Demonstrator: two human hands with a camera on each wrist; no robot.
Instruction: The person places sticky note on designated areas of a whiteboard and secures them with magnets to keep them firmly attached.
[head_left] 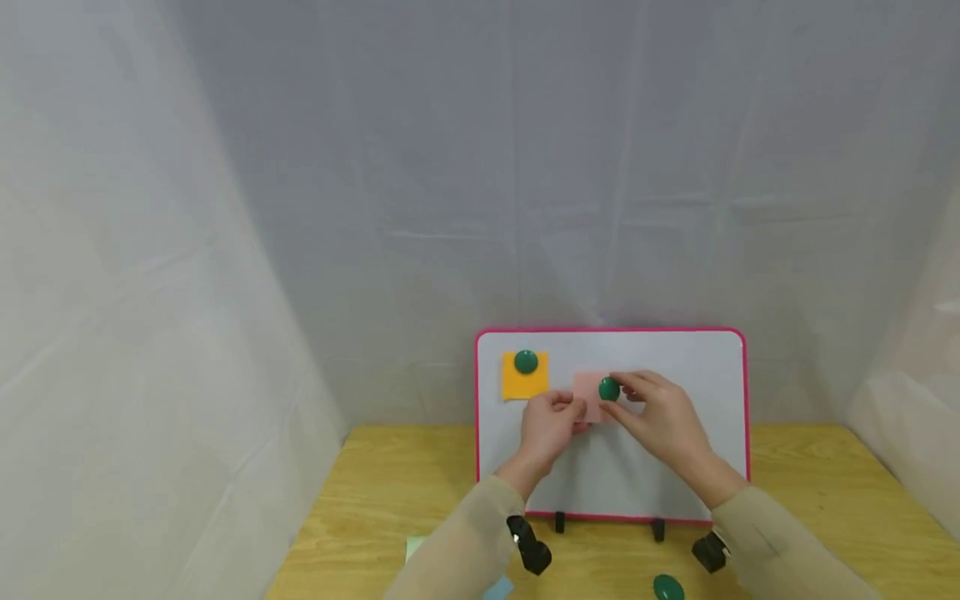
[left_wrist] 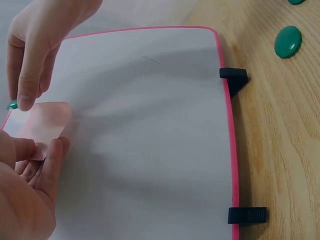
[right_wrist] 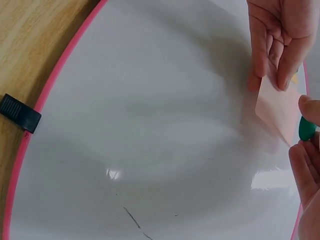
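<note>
A pink-framed whiteboard (head_left: pixel 675 350) stands upright on the wooden table. An orange note (head_left: pixel 524 382) is pinned to it by a green magnet (head_left: pixel 526 362). My left hand (head_left: pixel 553 421) pinches the lower left corner of a pink note (head_left: pixel 589 392) against the board; the same pink note (left_wrist: pixel 42 121) shows in the left wrist view and the pink note (right_wrist: pixel 278 107) in the right wrist view. My right hand (head_left: pixel 652 408) pinches a second green magnet (head_left: pixel 608 388) at the note's right part; the magnet (right_wrist: pixel 306 128) sits between thumb and fingers.
A loose green magnet (head_left: pixel 667 587) lies on the table (head_left: pixel 375 492) in front of the board, also seen as the magnet (left_wrist: pixel 288 40) from the left wrist. Black feet (left_wrist: pixel 233 75) hold the board's lower edge. A pale green paper (head_left: pixel 413 547) lies at front left. White curtains surround the table.
</note>
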